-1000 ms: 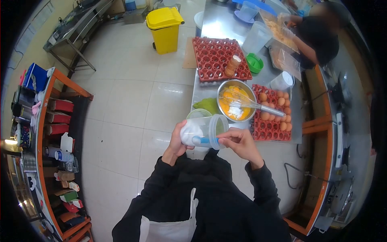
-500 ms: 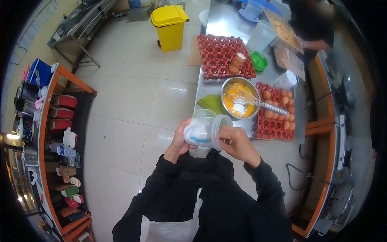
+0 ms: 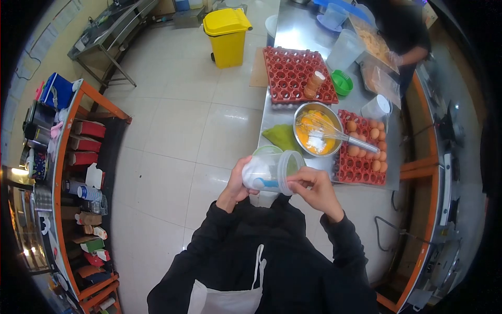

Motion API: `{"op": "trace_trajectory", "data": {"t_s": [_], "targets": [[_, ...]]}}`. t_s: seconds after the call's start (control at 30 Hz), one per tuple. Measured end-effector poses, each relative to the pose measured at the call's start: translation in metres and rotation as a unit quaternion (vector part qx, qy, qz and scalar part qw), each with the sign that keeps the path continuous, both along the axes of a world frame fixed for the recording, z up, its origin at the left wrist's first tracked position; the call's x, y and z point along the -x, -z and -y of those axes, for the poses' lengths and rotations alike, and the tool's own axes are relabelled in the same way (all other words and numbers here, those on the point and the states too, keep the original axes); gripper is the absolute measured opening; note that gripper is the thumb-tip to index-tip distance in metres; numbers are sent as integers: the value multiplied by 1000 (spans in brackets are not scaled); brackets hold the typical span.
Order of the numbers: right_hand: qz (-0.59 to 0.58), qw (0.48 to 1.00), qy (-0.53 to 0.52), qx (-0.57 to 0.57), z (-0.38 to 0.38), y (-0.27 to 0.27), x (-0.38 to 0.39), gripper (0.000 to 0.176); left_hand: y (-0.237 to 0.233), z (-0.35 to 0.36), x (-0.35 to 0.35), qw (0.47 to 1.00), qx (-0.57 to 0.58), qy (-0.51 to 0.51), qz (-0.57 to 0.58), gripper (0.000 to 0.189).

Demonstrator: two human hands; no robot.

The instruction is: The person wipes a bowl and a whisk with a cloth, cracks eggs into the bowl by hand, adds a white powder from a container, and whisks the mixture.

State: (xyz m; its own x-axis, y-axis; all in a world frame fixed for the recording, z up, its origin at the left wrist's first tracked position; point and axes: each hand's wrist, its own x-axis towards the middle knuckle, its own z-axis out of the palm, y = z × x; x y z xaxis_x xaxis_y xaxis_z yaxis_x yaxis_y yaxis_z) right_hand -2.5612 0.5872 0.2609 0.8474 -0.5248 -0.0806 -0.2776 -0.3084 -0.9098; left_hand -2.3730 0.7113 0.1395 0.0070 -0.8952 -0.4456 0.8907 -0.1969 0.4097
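My left hand [image 3: 238, 183] is wrapped around a clear plastic jar [image 3: 286, 165], tilted with its open mouth toward the right. White powder [image 3: 256, 168] lies in the jar's bottom end. Through the wall shows a blue measuring spoon [image 3: 267, 183], its bowl by the powder. At the jar's mouth, my right hand [image 3: 312, 189] pinches the spoon's handle end, mostly hidden by the fingers. Beyond the jar, a steel bowl [image 3: 297, 140] holds egg yolks and a heap of white powder. A wire whisk [image 3: 361, 144] rests in it, handle over the eggs.
A red egg tray [image 3: 361, 175] with brown eggs stands right of the bowl. Stacked trays [image 3: 285, 73] carry nested eggshells [image 3: 314, 83]. Also on the steel table are a green cloth [image 3: 281, 137], green bowl [image 3: 342, 82] and white tub [image 3: 375, 107]. A co-worker's gloved hand [image 3: 395, 57] touches a food tray.
My right hand has drawn back slightly from inside the jar's mouth to its rim. The blue spoon has shifted in the jar. The whole view has moved a little.
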Motion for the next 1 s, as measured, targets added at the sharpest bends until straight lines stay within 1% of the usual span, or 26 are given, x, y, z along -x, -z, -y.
{"op": "trace_trajectory", "data": {"t_s": [0.03,0.13,0.23,0.33,0.37,0.47,0.5,0.53,0.6,0.63,0.73,0.77,0.87,0.97,1.0], "targets": [[-10,999,24,-39,2,5,2,14,3,1,-1,1000,9,3,1,52],[18,992,65,-103,7,13,8,15,4,5,0,1000,16,-1,-4,52],[34,984,117,-133,12,8,14,16,8,13,2,999,34,-17,-21,52],[78,964,198,-160,23,12,28,18,11,20,3,997,45,-48,-36,53],[62,959,240,-136,28,8,35,18,12,21,2,996,46,-60,-40,53],[114,935,333,-49,41,18,49,18,22,15,-7,995,50,-76,-48,55],[133,926,352,19,47,33,52,17,22,12,-10,995,49,-78,-43,57],[137,917,359,108,49,43,49,16,22,11,-11,995,44,-84,-43,58],[138,878,362,280,51,65,39,16,22,8,-13,994,34,-98,-43,59],[94,859,339,373,56,83,39,18,22,8,-11,994,35,-98,-44,59],[54,825,293,480,58,118,39,20,21,7,-11,993,41,-100,-43,59],[69,822,294,483,59,124,39,23,22,6,-10,993,42,-100,-41,59],[99,808,308,492,58,121,39,23,21,3,-9,993,45,-101,-44,59],[100,814,327,469,61,121,41,21,21,2,-7,993,39,-101,-44,59],[101,825,338,441,61,117,39,21,21,3,-8,993,37,-102,-43,59]]}}
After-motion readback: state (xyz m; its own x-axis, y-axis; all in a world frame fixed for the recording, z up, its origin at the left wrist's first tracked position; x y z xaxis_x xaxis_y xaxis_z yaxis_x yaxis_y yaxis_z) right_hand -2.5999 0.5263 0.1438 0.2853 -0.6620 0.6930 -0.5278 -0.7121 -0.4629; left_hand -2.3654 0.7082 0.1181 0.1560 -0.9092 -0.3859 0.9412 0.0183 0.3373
